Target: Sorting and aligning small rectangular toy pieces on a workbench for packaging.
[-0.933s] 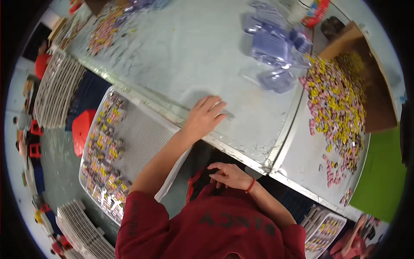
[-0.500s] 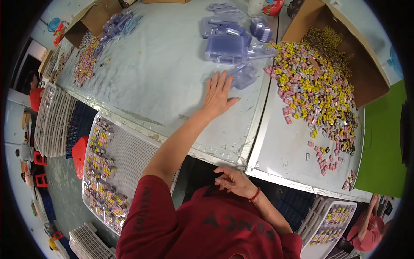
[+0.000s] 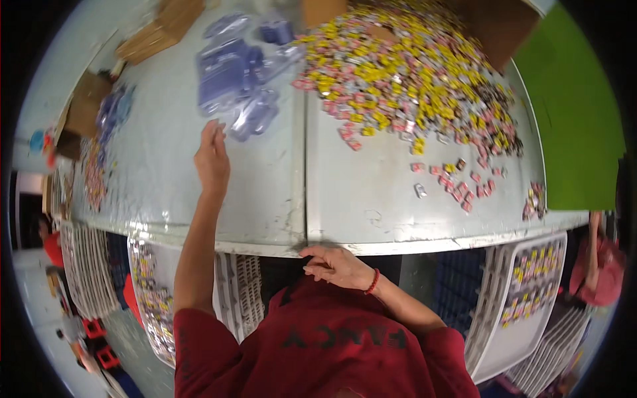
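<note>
My left hand [image 3: 213, 162] reaches over the table beside a pile of clear bluish plastic trays [image 3: 227, 74]. Its fingers are blurred and loosely bent, and nothing shows in them. Closest to its fingertips are the lower trays of the pile [image 3: 255, 114]. My right hand [image 3: 341, 266] hovers at the table's front edge, close to my body, its fingers loosely curled and apart with nothing in them. Right of the trays spreads a big heap of small wrapped pieces [image 3: 405, 79], yellow, pink and silver.
A cardboard box [image 3: 494, 30] stands behind the heap, next to a green panel [image 3: 576, 119]. White mesh trays with rows of small pieces stand below the table at left [image 3: 178, 249] and right [image 3: 494, 355]. Another person [image 3: 600, 272] is at the right rim.
The view has swung to the right, so the table and heap sit further left. My left hand's spread fingers have drawn closer together; my right hand stays near the table edge.
</note>
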Action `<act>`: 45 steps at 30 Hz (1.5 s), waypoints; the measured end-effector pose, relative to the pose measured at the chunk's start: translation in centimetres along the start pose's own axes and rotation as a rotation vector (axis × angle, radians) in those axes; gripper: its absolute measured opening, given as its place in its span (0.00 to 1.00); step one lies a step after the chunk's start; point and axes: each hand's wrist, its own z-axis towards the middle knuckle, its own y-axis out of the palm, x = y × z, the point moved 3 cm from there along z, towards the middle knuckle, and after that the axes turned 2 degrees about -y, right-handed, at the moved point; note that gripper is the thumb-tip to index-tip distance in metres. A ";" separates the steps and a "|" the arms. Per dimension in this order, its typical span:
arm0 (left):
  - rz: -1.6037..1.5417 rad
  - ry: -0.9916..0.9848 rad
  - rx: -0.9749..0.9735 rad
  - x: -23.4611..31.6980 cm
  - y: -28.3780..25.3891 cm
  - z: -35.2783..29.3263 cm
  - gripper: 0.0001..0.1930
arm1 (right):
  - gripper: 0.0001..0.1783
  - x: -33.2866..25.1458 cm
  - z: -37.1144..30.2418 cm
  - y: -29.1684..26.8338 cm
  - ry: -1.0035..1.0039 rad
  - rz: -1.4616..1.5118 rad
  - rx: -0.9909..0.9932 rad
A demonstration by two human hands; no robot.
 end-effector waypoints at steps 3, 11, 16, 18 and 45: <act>-0.913 -0.313 -0.335 6.8 2.3 -4.2 0.16 | 0.19 -0.1 -1.4 -2.7 0.008 0.167 0.119; -0.641 -0.131 -0.598 15.8 8.1 -10.7 0.20 | 0.14 0.3 -5.3 -11.1 0.044 -0.215 0.820; -0.288 0.200 -0.546 16.4 7.3 -11.2 0.20 | 0.15 0.8 -5.5 -11.2 0.049 -0.074 0.837; -0.280 0.311 -0.523 16.8 7.7 -11.3 0.19 | 0.15 0.8 -5.9 -11.2 0.063 -0.069 0.852; -0.397 0.632 -0.723 26.9 16.5 -7.1 0.17 | 0.11 -0.2 -8.3 -16.4 0.165 -0.975 1.296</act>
